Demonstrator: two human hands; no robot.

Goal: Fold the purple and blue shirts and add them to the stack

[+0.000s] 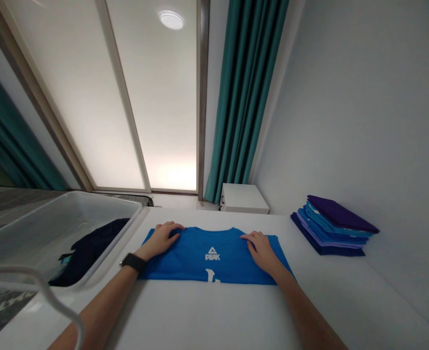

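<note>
A blue T-shirt (pixel 196 262) lies folded into a wide rectangle on the white table (pixel 200 316), its neckline at the far edge. White "PEAK" lettering and part of another white print show on it. My left hand (pixel 162 239), with a dark watch on the wrist, rests on the shirt's upper left part, fingers stretched out. On the upper right part lies my right hand (pixel 261 249), its fingers extended and touching the cloth near the collar. Neither hand grips the fabric.
A stack of folded clothes (pixel 333 226) in purple and blue stands at the right by the wall. To the left, a translucent plastic bin (pixel 54 218) holds dark clothing (pixel 94 248). A white cable (pixel 50 296) curves across the lower left. Beyond the table is a white cabinet (pixel 243 197).
</note>
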